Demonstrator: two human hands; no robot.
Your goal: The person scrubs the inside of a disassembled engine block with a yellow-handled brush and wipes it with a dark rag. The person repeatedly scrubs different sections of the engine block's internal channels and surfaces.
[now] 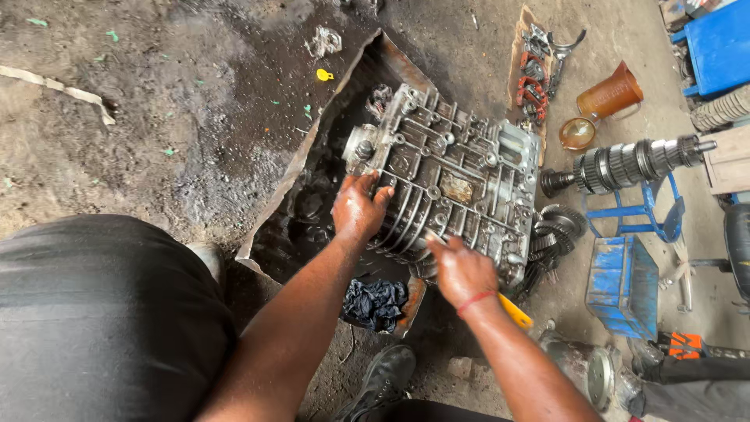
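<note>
A large grey metal gearbox casing (449,176) with ribs and bolt holes lies on an oily metal tray (312,168) on the ground. My left hand (358,209) rests flat on the casing's near left edge. My right hand (462,271) is closed around a tool with a yellow handle (516,311), its tip against the casing's near edge. A red thread circles my right wrist.
A geared shaft (625,164) rests on a blue stand (641,215) at right. An orange jug (609,95) and bowl, a board of small parts (535,74), loose gears (556,230), a blue box (621,285), a dark rag (375,303) and my shoe (384,375) lie around.
</note>
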